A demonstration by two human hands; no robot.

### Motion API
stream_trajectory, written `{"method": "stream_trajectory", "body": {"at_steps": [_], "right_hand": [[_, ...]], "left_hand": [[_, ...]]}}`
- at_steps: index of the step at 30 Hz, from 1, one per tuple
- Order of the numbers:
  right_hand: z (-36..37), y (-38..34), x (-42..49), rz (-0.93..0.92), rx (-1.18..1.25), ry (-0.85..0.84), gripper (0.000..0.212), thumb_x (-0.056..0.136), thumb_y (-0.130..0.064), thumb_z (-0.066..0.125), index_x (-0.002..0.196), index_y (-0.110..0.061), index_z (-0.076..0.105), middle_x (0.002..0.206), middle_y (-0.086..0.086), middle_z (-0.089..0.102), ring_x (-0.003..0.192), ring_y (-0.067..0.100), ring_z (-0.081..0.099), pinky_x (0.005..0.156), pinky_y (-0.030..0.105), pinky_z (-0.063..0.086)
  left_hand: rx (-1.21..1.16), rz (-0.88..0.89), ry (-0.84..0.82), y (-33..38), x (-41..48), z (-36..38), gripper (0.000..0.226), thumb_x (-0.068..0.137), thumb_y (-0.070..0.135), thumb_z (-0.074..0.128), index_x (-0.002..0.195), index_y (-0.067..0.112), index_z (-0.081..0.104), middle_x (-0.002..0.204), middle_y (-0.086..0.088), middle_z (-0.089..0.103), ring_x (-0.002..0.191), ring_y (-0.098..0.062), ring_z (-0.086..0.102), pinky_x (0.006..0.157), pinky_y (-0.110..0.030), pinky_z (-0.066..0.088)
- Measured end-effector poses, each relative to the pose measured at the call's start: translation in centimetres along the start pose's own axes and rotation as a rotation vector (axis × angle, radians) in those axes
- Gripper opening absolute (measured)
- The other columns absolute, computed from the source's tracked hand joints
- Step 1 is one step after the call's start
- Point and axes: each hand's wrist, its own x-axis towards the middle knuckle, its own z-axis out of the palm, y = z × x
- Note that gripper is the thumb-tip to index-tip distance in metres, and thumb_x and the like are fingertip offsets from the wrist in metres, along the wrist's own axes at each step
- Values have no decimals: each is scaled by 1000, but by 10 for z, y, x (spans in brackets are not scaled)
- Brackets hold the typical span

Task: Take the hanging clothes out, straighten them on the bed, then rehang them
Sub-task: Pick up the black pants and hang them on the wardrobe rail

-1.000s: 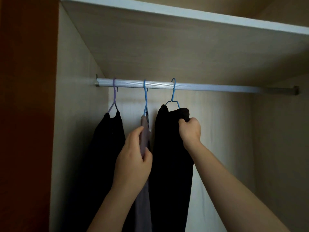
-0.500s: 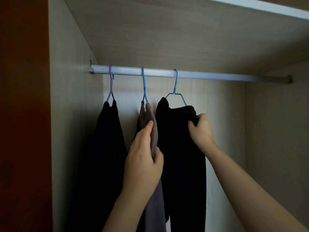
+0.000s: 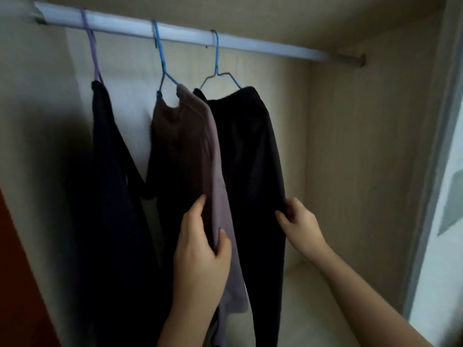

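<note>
Three garments hang from the silver rail [image 3: 240, 43] inside the wardrobe. A dark garment [image 3: 110, 171] hangs at the left on a purple hanger [image 3: 91, 41]. In the middle, a mauve garment [image 3: 190, 146] hangs on a blue hanger [image 3: 160, 58]; my left hand [image 3: 200, 251] grips its front edge about halfway down. At the right, a black garment [image 3: 253, 159] hangs on a second blue hanger [image 3: 216, 63]; my right hand [image 3: 298, 221] pinches its right edge.
The wardrobe's right wall [image 3: 363, 159] and back panel stand close behind the clothes. A pale floor shelf [image 3: 313, 296] lies below. The reddish door edge [image 3: 15, 284] is at the far left, and a bright opening [image 3: 451, 221] at the far right.
Both hands have slid down from the tops of the garments to about halfway down. The view has tilted lower, so the rail sits higher in the frame.
</note>
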Motion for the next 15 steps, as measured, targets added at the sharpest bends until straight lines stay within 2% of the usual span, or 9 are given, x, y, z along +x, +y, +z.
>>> {"method": "stream_trajectory", "body": {"at_steps": [2,3,8,9,11,12,15], "right_hand": [[3,18,-21,58,-66,-6,17,90,-14,51,78,-23,44,63,-9,46,58,2,45,53,10,37],[4,26,-33,91,-87,-16,18,89,-13,51,77,-23,44,63,-9,47,57,3,45,53,11,37],[15,75,-104,296,-151,-47,9,87,-11,51,86,-17,58,77,0,57,72,18,52,57,21,32],[16,87,-122,366,-171,-91,8,87,-13,51,83,-18,56,76,-1,56,72,18,51,55,22,32],[16,116,-162,519,-217,-227,17,89,-17,50,74,-24,48,70,-5,52,68,17,51,51,17,35],[14,133,-185,617,-225,-285,19,89,-17,50,72,-25,46,69,-6,52,64,16,52,52,16,38],[0,184,-270,921,-221,-338,17,88,-12,50,74,-21,48,73,0,57,57,11,53,66,29,50]], "left_hand": [[-24,-42,-29,-10,-17,4,55,84,13,58,133,25,38,128,6,52,115,-8,51,94,-29,47],[-41,-72,-43,-16,-27,6,53,84,14,58,132,25,40,126,5,54,113,-9,53,92,-29,47],[-89,-189,-140,-46,-79,24,39,81,8,62,119,12,52,107,-6,64,91,-18,61,75,-23,46],[-84,-190,-175,-52,-90,29,35,80,6,62,115,9,54,102,-7,65,85,-17,61,70,-16,44],[-73,-188,-240,-61,-110,37,28,80,3,63,107,4,57,92,-5,65,72,-8,57,62,-4,41],[-87,-199,-264,-65,-119,40,25,80,2,63,104,2,58,89,-4,64,71,-5,56,61,-1,41],[-152,-217,-333,-78,-135,50,12,83,11,59,95,9,58,91,-3,64,83,-10,59,65,-4,42]]}}
